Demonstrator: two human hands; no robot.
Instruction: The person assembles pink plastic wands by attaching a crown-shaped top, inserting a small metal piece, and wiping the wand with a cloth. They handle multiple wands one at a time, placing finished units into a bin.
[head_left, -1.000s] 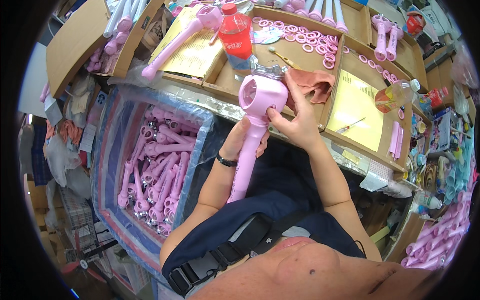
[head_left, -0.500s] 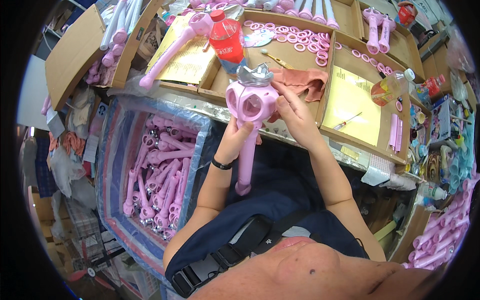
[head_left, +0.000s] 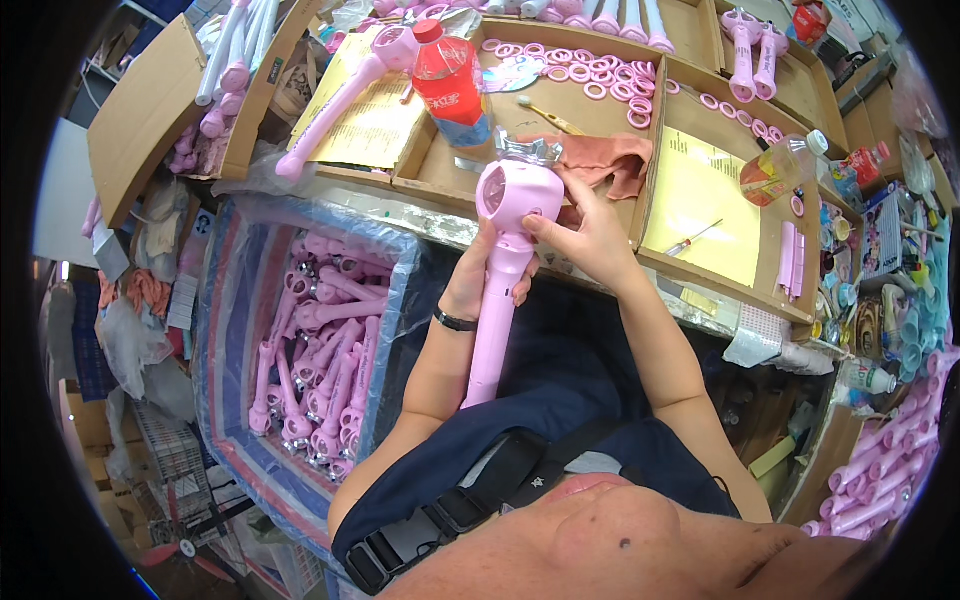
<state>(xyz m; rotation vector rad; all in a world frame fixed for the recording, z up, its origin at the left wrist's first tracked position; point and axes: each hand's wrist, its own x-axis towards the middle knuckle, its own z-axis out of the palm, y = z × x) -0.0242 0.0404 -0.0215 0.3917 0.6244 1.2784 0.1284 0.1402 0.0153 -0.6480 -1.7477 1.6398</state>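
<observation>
A pink toy wand [head_left: 522, 198] with a silver crown top and a round, hollow head is held upright over my lap. My left hand [head_left: 469, 277] wraps round its neck just below the head, fingertips showing on the far side of the handle. Against the right side of the head is my right hand [head_left: 592, 238], its thumb low on the head and its fingers behind, partly hidden. The handle's lower end reaches down to my dark blue clothing. Just behind the crown, an orange-brown cloth [head_left: 622, 160] lies in a cardboard tray.
A striped, plastic-lined bag [head_left: 212, 330] at the left holds several pink wands. On the bench stand a red-capped bottle [head_left: 450, 85] and a clear bottle [head_left: 778, 172]. Pink rings [head_left: 602, 72], a toothbrush [head_left: 548, 113] and a screwdriver [head_left: 690, 238] lie in trays.
The wand has turned about its length and its handle now stretches lower toward my lap. My left hand has closed further round the neck; my right thumb has moved lower on the head.
</observation>
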